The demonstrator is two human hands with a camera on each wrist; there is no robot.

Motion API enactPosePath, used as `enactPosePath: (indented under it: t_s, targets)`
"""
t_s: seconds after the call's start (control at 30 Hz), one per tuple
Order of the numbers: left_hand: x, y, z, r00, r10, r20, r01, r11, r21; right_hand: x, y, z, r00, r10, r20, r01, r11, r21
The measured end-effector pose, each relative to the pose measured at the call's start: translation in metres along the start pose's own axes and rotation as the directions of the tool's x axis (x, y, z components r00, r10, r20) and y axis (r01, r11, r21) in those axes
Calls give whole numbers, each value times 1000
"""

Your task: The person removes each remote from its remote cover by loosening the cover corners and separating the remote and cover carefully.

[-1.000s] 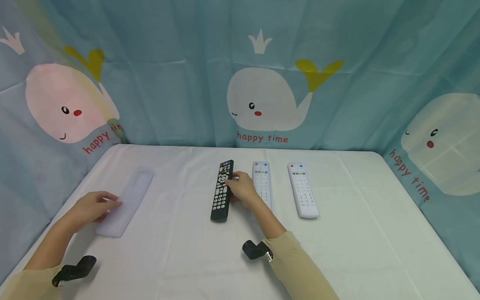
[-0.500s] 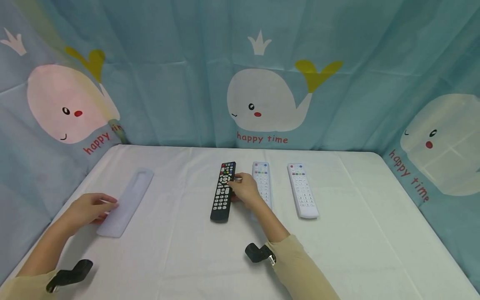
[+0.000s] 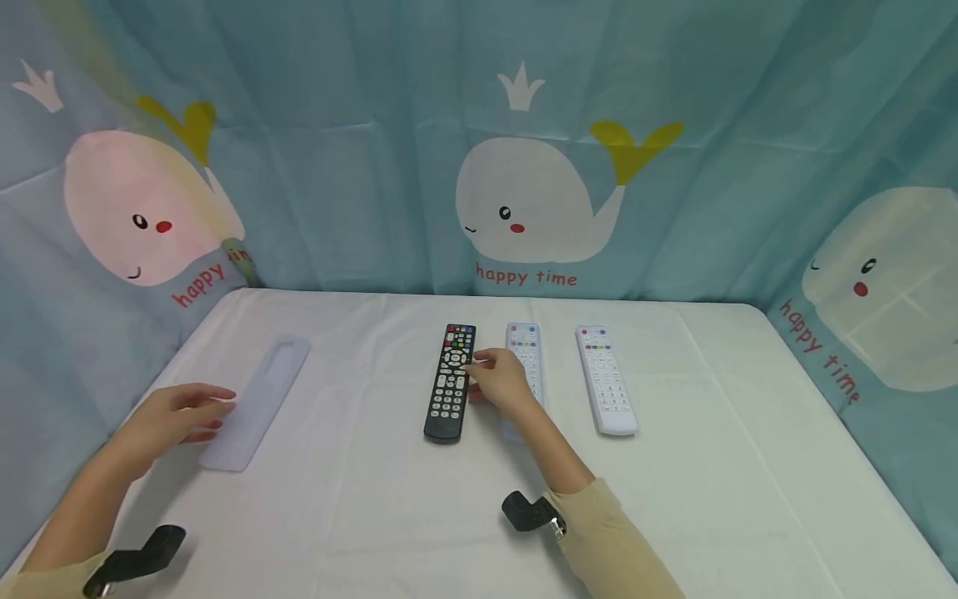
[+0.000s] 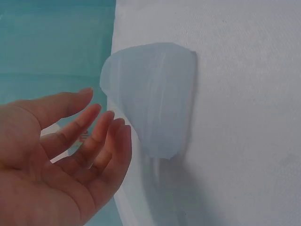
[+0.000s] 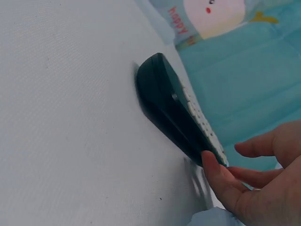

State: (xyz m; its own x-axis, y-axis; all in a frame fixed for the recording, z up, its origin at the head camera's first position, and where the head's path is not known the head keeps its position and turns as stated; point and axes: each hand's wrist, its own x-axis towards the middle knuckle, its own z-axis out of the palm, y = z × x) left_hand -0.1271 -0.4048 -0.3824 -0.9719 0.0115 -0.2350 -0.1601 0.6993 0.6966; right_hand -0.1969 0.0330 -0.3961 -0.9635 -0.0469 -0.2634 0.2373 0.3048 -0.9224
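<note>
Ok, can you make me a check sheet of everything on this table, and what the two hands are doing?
Surface: white cloth-covered table, flat.
Job's things: black button remote control lying face up; pale translucent silicone remote sleeve lying flat at the left.
Clutter: two white remote controls, side by side, right of the black one.
Grips: right hand has its fingertips at the black remote's right edge, thumb against its side in the right wrist view; left hand is relaxed beside the sleeve, whether touching cannot be told.
Cables: nothing seen.
Surroundings: teal whale-print curtain reading "happy time" on three sides.
</note>
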Motion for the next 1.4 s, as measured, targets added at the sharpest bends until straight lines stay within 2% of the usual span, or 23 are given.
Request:
enactPosePath:
  t_s: [0.13, 0.4, 0.57, 0.9, 1.07, 1.17, 1.4]
  targets:
    - [-2, 3, 4, 999, 23, -25, -25, 998, -62, -4, 0, -5, 1000, -20, 2, 20, 1000, -17]
    - [0, 9, 17, 996, 59, -67, -71, 979, -192, -12, -5, -18, 999, -45, 8, 45, 999, 18]
    - [6, 21, 30, 992, 84, -97, -106, 960, -258, -16, -6, -28, 998, -63, -8, 63, 998, -2]
    - [30, 67, 61, 991, 95, -97, -124, 923, -364, -20, 0, -53, 996, -86, -36, 85, 996, -40]
    - [41, 91, 82, 987, 128, -94, -155, 896, -416, -21, 5, -65, 994, -93, -56, 91, 995, -36]
    - [45, 106, 96, 988, 130, -82, -153, 880, -449, -22, 7, -72, 993, -97, -67, 95, 995, -21]
    - [54, 141, 125, 991, 96, -98, -129, 889, -440, -26, 10, -86, 990, -98, -102, 94, 995, -44]
